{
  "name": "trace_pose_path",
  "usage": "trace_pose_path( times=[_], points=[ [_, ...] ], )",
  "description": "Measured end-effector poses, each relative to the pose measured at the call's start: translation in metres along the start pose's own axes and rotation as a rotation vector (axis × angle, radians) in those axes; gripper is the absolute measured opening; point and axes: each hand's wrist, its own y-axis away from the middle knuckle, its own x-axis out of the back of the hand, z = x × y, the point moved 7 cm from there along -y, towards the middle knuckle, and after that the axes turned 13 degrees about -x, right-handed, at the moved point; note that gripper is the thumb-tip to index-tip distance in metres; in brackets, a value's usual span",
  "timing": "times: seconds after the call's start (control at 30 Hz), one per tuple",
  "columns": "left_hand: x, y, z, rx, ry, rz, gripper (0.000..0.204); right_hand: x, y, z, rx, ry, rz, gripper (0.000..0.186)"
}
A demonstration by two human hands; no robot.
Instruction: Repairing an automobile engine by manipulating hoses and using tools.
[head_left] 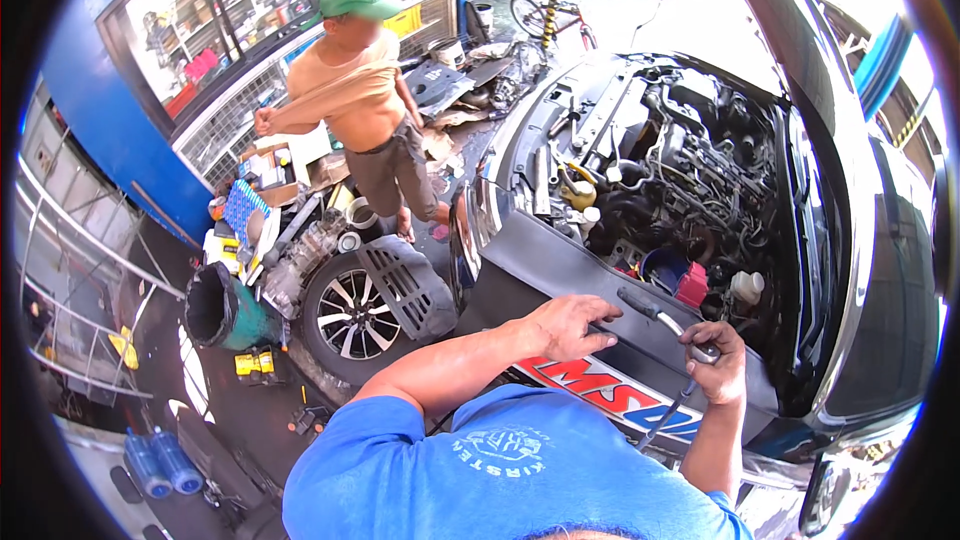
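Observation:
My right hand (718, 364) is closed around the head end of a ratchet wrench (664, 318). The wrench's dark grip points up and left over the fender cover, and a long thin extension bar (668, 412) runs down from its head toward my chest. My left hand (572, 328) hovers over or rests on the dark fender cover (560, 275), left of the wrench grip, with fingers stretched and thumb apart. A dark patch shows between that thumb and the fingers; whether it is a thing or shadow is unclear.
Ahead lies the car's open engine bay (690, 150) under a raised hood (835, 140). At left stand a wheel (355, 312), a green bin (240, 310) and piled parts. A person in a green cap (362, 110) stands beyond the wheel. A red container (690, 285) sits in the bay.

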Motion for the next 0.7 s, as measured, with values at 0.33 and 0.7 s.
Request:
trace_pose_path(
  times=[0.33, 0.7],
  points=[
    [-0.018, -0.030, -0.003, -0.168, -0.033, 0.084, 0.054, -0.005, 0.070, 0.015, -0.064, 0.588, 0.088, 0.050],
    [-0.139, -0.097, 0.055, -0.539, -0.080, -0.500, 0.087, 0.002, 0.177, 0.022, -0.021, 0.208, 0.313, 0.044]
  ],
)
